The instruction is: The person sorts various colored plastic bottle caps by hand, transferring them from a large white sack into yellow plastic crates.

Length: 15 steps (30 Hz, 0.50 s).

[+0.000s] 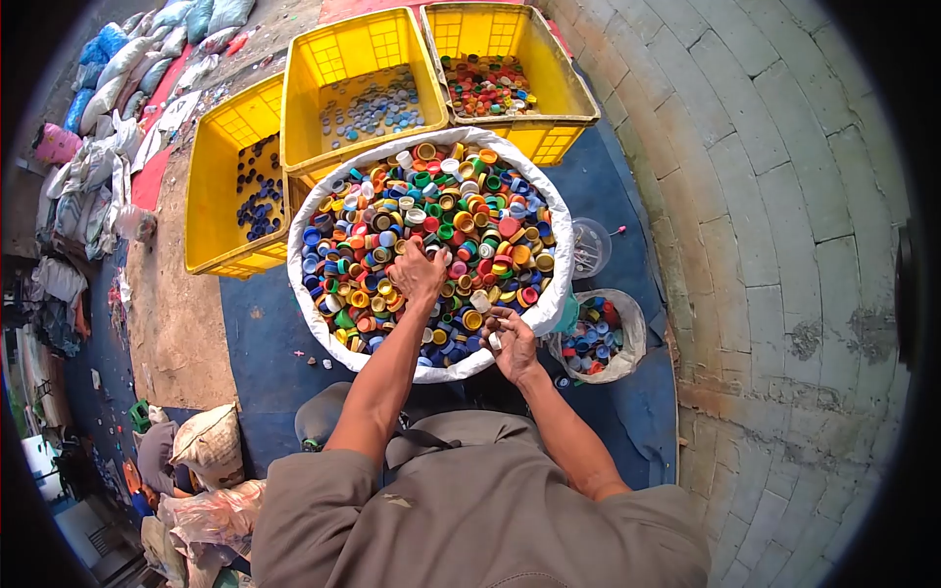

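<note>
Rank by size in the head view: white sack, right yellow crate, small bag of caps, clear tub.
White sack
right yellow crate
small bag
clear tub
The crate lies farther away, so its rank is unsure.

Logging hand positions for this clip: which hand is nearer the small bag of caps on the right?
Right. The right hand is at the near rim of the big sack, just beside the small bag. The left hand rests farther off, on the caps mid-sack.

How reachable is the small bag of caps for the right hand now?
Probably yes: the right hand, pinching a white cap at the big sack's rim, has the open small bag right beside it, nothing between.
</note>
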Tool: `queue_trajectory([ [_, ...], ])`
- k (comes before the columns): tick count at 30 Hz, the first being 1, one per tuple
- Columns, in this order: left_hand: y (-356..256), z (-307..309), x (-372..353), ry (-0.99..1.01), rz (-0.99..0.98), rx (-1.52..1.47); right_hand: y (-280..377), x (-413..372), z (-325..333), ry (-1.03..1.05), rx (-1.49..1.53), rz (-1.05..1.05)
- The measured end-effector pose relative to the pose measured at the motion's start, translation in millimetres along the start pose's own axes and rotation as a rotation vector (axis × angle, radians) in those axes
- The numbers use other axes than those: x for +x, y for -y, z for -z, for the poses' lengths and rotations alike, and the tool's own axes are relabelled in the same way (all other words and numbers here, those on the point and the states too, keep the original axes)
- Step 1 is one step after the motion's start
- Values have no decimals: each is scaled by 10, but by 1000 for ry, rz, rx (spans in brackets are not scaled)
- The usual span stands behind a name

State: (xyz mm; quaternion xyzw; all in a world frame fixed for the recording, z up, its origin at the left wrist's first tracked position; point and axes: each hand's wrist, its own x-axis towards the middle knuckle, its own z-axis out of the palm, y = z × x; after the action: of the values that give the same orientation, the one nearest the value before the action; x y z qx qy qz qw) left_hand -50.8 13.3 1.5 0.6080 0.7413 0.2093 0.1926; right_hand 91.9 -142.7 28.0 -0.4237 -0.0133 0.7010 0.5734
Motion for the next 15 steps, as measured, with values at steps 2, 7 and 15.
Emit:
queue_trajectory([
  [2,45,-114,24,-10,13,9,11,-17,36,9,-5,3],
  [7,3,-103,56,15,84,1,14,24,64,18,-28,-13],
  [15,238,-40,-68,-10,235,-800,55,228,-43,-97,-272,43],
])
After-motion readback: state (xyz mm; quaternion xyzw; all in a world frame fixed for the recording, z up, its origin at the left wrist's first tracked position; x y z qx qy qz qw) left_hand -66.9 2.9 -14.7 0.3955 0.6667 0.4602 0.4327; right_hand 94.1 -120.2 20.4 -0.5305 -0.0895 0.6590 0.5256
